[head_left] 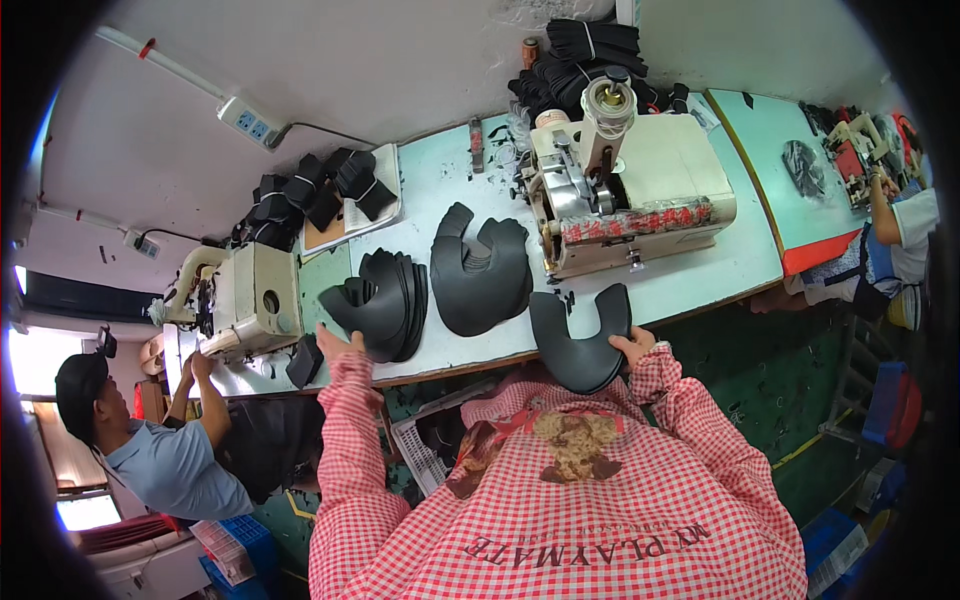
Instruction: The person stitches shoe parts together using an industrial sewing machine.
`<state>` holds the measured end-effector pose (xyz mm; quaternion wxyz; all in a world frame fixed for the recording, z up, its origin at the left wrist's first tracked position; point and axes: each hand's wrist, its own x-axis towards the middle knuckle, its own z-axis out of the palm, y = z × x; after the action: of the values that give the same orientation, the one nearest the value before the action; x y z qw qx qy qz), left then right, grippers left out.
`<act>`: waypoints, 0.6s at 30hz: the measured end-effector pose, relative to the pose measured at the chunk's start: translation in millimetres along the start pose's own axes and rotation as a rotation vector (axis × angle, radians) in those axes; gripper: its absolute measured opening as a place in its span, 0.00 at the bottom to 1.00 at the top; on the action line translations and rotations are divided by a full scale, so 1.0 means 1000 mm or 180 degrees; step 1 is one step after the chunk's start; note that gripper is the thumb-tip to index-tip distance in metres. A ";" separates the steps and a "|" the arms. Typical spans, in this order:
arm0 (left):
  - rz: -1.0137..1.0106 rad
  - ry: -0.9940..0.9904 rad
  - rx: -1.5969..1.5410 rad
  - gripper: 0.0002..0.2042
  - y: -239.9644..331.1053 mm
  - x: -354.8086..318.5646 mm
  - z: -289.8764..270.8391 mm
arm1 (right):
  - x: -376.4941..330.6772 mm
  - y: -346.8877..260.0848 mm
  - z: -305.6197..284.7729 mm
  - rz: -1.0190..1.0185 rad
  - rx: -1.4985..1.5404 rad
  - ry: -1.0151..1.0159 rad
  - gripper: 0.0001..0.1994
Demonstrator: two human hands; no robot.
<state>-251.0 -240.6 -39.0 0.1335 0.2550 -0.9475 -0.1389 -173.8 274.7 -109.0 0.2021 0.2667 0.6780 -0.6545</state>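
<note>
Right hand [634, 347]: fingers curled over the right-hand arm of a black U-shaped piece [580, 345], thumb on top; a closed grip on the piece
U-shaped piece: flat, dark, open end pointing away from the person; its rounded bottom hangs over the near edge of the table [700, 275], its arms lie on the tabletop just in front of the sewing machine [625, 195]
Left hand [338, 345]: fingers spread, loosely open, resting on the near edge of a stack of black pieces [385, 300]; whether any single piece is pinched, cannot tell
Stack of black pieces: several curved layers fanned against each other, lying on the pale green tabletop left of centre
Middle stack [480, 275]: a second pile of the same black shapes, between the left stack and the U-shaped piece, touched by neither hand
Sewing machine: cream body, thread cone on top, standing behind the U-shaped piece
Sleeves: red and white check, both forearms coming in from the lower edge
Second machine [245, 295]: cream, at the left end of the table; another person in a blue shirt [165, 455] has hands at it
Bundles [320, 190]: tied black pieces at the back of the table by the wall
Far right: another table [790, 200] with a seated person's arm at its edge
</note>
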 end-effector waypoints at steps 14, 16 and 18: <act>0.2287 -0.4133 -0.1257 0.39 0.254 -0.172 0.042 | -0.039 -0.064 0.013 -0.0131 0.0349 -0.0599 0.25; 0.2276 -0.4057 -0.1461 0.36 0.238 -0.173 0.064 | -0.040 -0.065 0.013 0.0098 0.0477 -0.0679 0.28; 0.2261 -0.3988 -0.1663 0.33 0.239 -0.171 0.069 | -0.036 -0.057 0.013 0.0047 0.0727 -0.0614 0.30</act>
<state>-237.5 60.1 -55.0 -0.3360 -0.2311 -0.8077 -0.4258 -182.7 258.5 -43.0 0.2395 0.2288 0.5745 -0.7485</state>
